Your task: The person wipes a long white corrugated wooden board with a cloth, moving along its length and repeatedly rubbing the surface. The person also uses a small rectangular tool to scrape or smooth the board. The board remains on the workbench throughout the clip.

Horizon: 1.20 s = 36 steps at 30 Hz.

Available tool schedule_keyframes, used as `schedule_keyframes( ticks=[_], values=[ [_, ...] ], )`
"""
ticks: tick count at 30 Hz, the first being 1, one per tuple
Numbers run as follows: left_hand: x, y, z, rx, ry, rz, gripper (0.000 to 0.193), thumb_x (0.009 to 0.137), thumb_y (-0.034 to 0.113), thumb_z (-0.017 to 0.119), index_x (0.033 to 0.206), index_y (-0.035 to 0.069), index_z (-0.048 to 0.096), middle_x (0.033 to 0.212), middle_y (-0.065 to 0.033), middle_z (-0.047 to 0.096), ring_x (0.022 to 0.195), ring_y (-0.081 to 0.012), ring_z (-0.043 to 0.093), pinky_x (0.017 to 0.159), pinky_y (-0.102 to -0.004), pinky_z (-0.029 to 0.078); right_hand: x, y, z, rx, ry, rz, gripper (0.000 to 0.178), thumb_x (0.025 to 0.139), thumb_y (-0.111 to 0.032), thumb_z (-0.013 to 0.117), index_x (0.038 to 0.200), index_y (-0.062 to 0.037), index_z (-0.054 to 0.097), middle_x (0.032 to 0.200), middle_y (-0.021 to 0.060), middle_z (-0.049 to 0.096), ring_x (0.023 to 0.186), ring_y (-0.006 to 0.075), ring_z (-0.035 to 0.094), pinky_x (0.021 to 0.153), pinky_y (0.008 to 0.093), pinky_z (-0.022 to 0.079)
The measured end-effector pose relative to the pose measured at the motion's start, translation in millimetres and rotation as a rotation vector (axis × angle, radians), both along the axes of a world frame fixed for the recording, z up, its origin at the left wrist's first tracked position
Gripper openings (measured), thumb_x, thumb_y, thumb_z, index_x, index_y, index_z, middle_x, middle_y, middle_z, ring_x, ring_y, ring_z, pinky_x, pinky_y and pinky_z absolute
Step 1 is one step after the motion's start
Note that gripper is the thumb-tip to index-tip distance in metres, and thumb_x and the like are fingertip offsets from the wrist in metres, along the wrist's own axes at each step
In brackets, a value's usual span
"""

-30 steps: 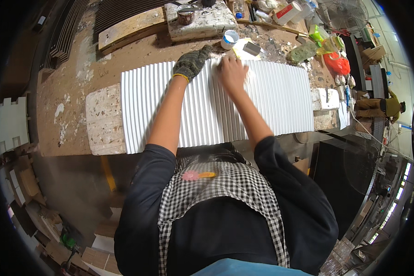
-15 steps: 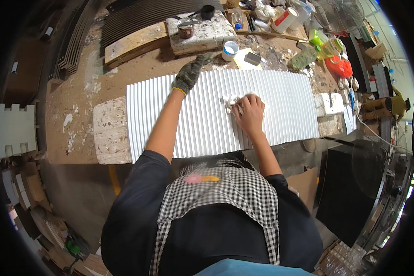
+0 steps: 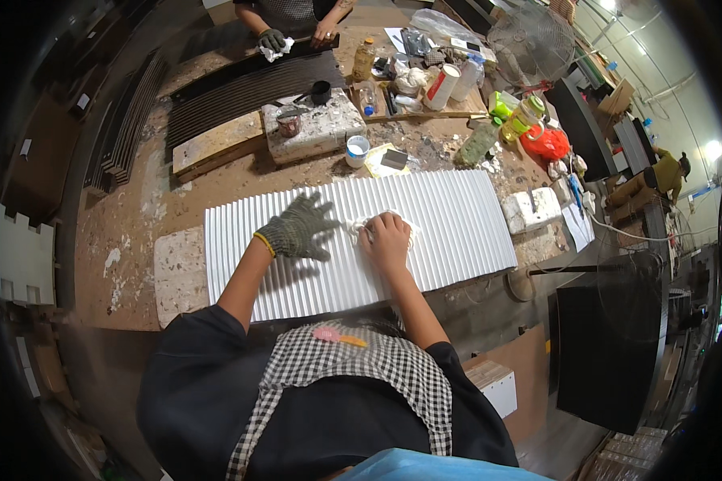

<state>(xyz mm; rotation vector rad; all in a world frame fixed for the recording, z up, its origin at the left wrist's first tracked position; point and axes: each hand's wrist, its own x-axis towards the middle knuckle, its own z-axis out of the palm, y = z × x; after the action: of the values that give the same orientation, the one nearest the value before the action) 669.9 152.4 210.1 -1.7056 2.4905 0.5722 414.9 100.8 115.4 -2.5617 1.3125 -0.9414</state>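
A white ribbed panel lies across the near side of the worktable. My right hand, without a glove, presses a crumpled white cloth onto the ribs near the panel's middle. Most of the cloth is hidden under the curled fingers. My left hand wears a dark grey-green knit glove with a yellow cuff edge. Its fingers are spread over the left half of the panel and hold nothing; whether they touch the ribs I cannot tell.
Foam blocks stick out at the panel's ends. Behind are a white tub, a dark sanding-type pad, a paint-stained block with cups, and bottles. Across the table a co-worker's gloved hand holds white cloth over dark ribbed panels.
My left hand has come down from the panel's far edge over its ribs, fingers now spread. My right hand stays on the cloth. The view has tilted, bringing the co-worker in.
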Motion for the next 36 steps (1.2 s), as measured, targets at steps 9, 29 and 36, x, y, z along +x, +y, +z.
schedule_keyframes(
  ticks=[9, 29, 36],
  values=[
    [-36, 54, 20, 0.294, 0.335, 0.046, 0.105, 0.093, 0.083, 0.050, 0.167, 0.011, 0.031, 0.169, -0.0233, 0.035, 0.160, -0.0433, 0.022, 0.133, -0.0529, 0.016, 2, 0, 7, 0.027, -0.038, -0.007, 0.017, 0.083, -0.022, 0.078, 0.093, -0.0114, 0.069, 0.103, 0.0074, 0.065, 0.110, 0.0312, 0.060, 0.095, 0.0482, 0.042],
    [-59, 132, -68, -0.443, 0.078, 0.687, 0.127, 0.088, 0.083, 0.059, 0.170, 0.002, 0.007, 0.177, -0.0233, -0.001, 0.164, -0.0432, -0.007, 0.131, -0.0610, 0.000, 6, -14, 15, 0.221, -0.142, 0.080, 0.014, 0.084, -0.016, 0.079, 0.092, -0.0084, 0.070, 0.091, 0.0100, 0.069, 0.092, 0.0319, 0.065, 0.080, 0.0455, 0.049],
    [-81, 124, -85, -0.289, -0.008, 0.703, 0.144, 0.079, 0.091, 0.059, 0.167, -0.007, 0.001, 0.175, -0.0303, 0.001, 0.163, -0.0477, -0.003, 0.130, -0.0635, 0.000, 37, 39, 21, 0.107, 0.236, 0.284, 0.017, 0.088, -0.024, 0.078, 0.098, -0.0119, 0.070, 0.105, 0.0074, 0.063, 0.106, 0.0306, 0.058, 0.092, 0.0468, 0.041]
  ],
)
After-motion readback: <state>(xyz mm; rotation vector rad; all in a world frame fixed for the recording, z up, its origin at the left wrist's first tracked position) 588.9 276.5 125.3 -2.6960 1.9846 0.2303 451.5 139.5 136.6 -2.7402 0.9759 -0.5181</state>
